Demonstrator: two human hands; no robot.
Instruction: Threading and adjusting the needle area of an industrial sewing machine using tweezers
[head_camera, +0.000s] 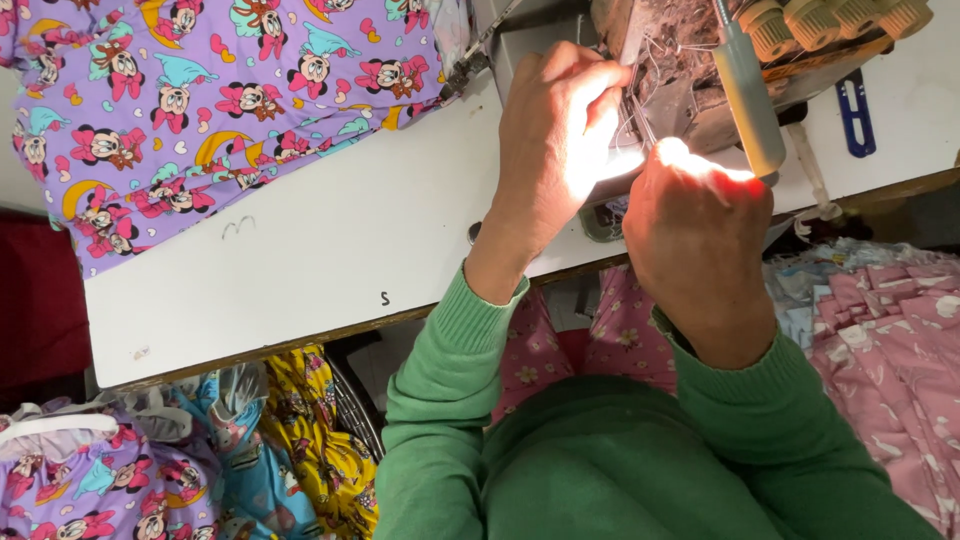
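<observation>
Both my hands work at the front of a grey sewing machine (680, 60) under a bright lamp. My left hand (555, 150) rests on the machine's edge with its fingers curled together at the thread path; what they hold is hidden. My right hand (700, 235) is just below and to the right, its fingertips pinched on thin pale threads (640, 118) that run up into the machine. Glare washes out both sets of fingertips. A pale green handle-like bar (748, 95) hangs beside my right hand. Green sleeves cover both arms.
A white table (300, 250) carries the machine. Purple cartoon-print fabric (180, 110) lies on its far left. Tan thread cones (840, 20) stand on the machine, and a blue tool (853, 115) lies to its right. Pink fabric (890, 330) is piled at right, with more printed cloth (200, 450) below the table edge.
</observation>
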